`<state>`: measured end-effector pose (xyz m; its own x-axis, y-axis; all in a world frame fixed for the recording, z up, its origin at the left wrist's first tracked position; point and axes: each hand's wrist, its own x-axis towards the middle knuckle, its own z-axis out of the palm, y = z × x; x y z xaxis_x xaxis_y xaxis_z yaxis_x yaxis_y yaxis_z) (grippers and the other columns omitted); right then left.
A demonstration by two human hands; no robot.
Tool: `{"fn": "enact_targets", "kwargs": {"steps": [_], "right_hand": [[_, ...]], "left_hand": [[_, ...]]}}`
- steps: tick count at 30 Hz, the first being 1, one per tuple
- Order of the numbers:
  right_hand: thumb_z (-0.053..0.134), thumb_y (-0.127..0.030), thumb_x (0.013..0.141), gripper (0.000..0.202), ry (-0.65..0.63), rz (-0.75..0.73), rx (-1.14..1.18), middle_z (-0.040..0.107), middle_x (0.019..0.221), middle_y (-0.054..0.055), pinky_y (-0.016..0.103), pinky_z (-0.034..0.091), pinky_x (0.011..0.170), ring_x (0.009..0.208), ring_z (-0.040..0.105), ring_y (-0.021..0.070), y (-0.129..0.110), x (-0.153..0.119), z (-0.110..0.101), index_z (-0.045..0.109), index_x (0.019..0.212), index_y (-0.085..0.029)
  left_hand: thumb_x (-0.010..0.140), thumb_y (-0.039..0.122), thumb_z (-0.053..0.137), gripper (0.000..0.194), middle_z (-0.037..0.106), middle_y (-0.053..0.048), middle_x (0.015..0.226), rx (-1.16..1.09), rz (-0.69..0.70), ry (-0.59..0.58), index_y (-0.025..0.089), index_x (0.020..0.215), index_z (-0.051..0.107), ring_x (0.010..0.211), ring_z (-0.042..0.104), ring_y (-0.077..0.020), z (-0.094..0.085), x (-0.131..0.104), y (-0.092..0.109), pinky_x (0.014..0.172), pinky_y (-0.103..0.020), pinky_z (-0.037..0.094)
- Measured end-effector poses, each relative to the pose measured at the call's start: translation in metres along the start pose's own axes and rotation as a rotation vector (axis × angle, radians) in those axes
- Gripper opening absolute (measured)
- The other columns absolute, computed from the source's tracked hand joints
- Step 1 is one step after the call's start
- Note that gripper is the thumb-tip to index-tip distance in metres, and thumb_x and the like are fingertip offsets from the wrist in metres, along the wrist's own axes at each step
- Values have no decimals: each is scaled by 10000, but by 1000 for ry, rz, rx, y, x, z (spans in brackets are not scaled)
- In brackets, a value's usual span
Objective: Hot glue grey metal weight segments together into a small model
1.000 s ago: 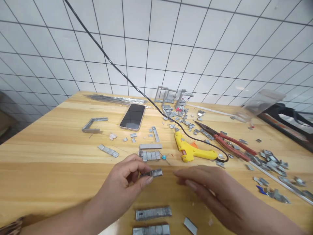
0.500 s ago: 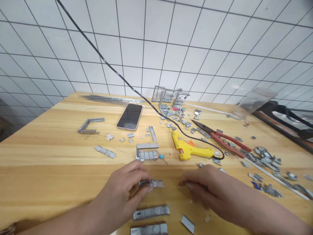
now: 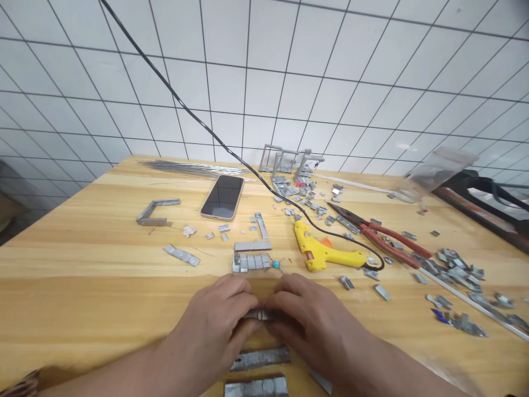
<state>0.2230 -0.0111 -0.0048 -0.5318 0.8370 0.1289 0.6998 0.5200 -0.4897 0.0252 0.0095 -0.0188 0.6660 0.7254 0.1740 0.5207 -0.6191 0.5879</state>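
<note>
Between my two hands, low in the centre of the head view, is a small grey metal strip (image 3: 260, 315). My left hand (image 3: 223, 317) pinches its left end, and my right hand (image 3: 308, 317) closes on its right end; the fingers cover most of it. Just below lie two more grey segmented strips, one (image 3: 262, 359) partly under my fingers and another (image 3: 256, 387) at the bottom edge. Beyond my hands sits an L-shaped grey piece (image 3: 253, 261) beside a small blue bead (image 3: 276, 264).
A yellow glue gun (image 3: 330, 253) with a black cable and red-handled pliers (image 3: 388, 245) lie to the right, among scattered metal pieces (image 3: 457, 267). Farther back are a phone (image 3: 222, 197), thin rods (image 3: 194, 168), small grey frames (image 3: 285, 160) and a clear plastic cup (image 3: 438, 171).
My right hand has moved left to the strip and now grips its right end. My left hand still holds it. The view has shifted slightly.
</note>
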Motion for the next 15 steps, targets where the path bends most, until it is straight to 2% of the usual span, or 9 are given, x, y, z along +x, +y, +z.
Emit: {"fn": "enact_targets", "kwargs": {"steps": [7, 12, 15], "right_hand": [[597, -106, 833, 142, 17, 17, 54, 647, 847, 57, 301, 457, 660, 788, 594, 200, 2, -1, 4, 679, 920, -182], [589, -97, 810, 157, 2, 43, 98, 647, 868, 64, 309, 466, 689, 813, 595, 203, 1, -4, 3, 674, 924, -164], [598, -110, 797, 143, -21, 70, 110, 639, 879, 64, 309, 465, 691, 821, 588, 203, 0, -5, 2, 668, 909, -163]], "left_hand": [[776, 98, 603, 174, 647, -47, 907, -72, -10, -39, 194, 911, 656, 849, 600, -216, -10, 2, -2, 733, -337, 493], [762, 75, 577, 252, 644, -28, 929, -124, 8, -39, 241, 929, 667, 857, 610, -192, -20, 1, -1, 734, -286, 499], [769, 50, 535, 242, 618, -27, 900, -119, -4, -73, 221, 885, 659, 824, 602, -176, -22, 1, -2, 713, -272, 492]]}}
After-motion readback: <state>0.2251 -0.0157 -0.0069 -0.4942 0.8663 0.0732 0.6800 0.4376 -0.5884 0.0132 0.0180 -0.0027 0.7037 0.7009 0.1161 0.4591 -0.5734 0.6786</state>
